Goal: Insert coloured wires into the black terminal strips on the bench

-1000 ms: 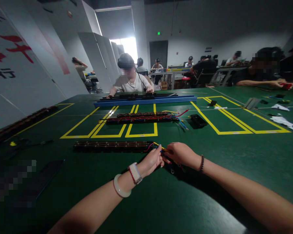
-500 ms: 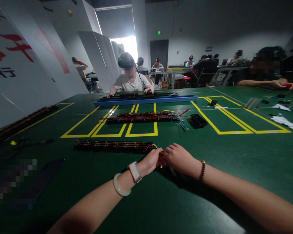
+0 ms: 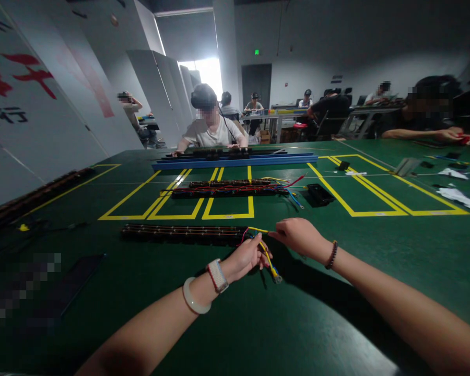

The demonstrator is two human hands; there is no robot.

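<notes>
A long black strip [image 3: 184, 233] with copper-coloured lines lies on the green table, wires coming out of its right end. My left hand [image 3: 243, 258], a watch and pale bangle at its wrist, is closed around a bunch of those wires. From its fingers a yellow cable [image 3: 269, 258] hangs down to a metal ring terminal [image 3: 278, 279]. Just right of it, my right hand [image 3: 301, 236] pinches the end of a thin yellow wire [image 3: 259, 230], stretched from the strip. A pinkish-red wire [image 3: 243, 236] curves beside the left fingers.
Farther back lie a wired black strip [image 3: 231, 192], a black open box [image 3: 318, 195] and a long blue rail [image 3: 235, 162]. Yellow tape [image 3: 231, 215] marks rectangles on the table. Across it sits a person [image 3: 213, 128]; another person [image 3: 431, 112] works at the right.
My right hand has moved up and right, away from my left, drawing the thin yellow wire out straight. The yellow cable and ring terminal now show below my left fingers.
</notes>
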